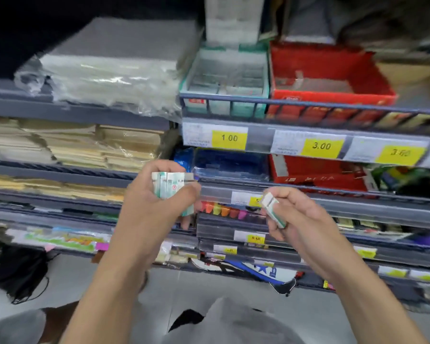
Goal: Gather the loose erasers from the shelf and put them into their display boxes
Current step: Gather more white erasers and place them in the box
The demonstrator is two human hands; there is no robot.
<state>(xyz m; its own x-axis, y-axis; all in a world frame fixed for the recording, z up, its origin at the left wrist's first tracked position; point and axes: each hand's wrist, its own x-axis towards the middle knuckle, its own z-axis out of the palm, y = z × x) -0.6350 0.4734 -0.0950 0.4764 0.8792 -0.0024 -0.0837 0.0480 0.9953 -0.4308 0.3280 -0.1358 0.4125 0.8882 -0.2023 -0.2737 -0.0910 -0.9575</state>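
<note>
My left hand (154, 202) grips a bunch of several white-and-green wrapped erasers (170, 186), held in front of the shelves at mid height. My right hand (298, 217) pinches one or two more of the same erasers (272, 209) a little lower and to the right. On the upper shelf stands a teal display box (199, 78) with rows of erasers inside. Next to it on the right is a red display box (333, 63), mostly bare inside. Both hands are well below and in front of these boxes.
A rail (308, 105) runs along the front of the upper shelf, with yellow price tags (230, 139) below it. Plastic-wrapped paper (104, 78) and envelope stacks (85, 145) fill the left shelves. A blue box (231, 162) and another red box (318, 172) sit one shelf down.
</note>
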